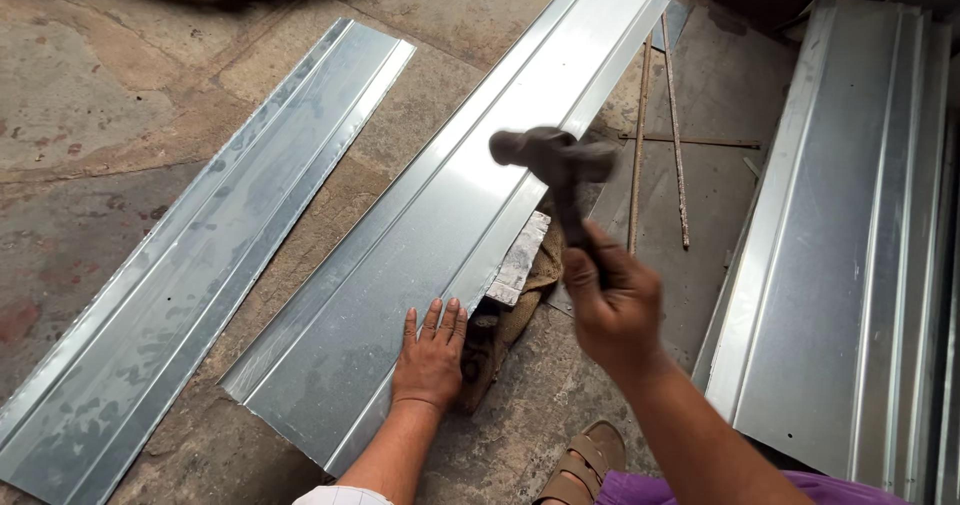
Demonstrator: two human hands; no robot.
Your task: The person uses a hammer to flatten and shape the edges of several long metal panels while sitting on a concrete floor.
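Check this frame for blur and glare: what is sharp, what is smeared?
Head view: the hammer is smeared by motion blur, and the right hand gripping it is soft too; the left hand, flat on the middle metal sheet, is sharp. Pale glare streaks run along that sheet; the top right corner lies in dark shadow.

Left hand flat, right hand fisted

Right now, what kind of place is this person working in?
Probably a sheet-metal workshop. Long ribbed metal sheets lie on a rough concrete floor, more are stacked on the right, and the right hand swings a hammer while the left hand presses one sheet.
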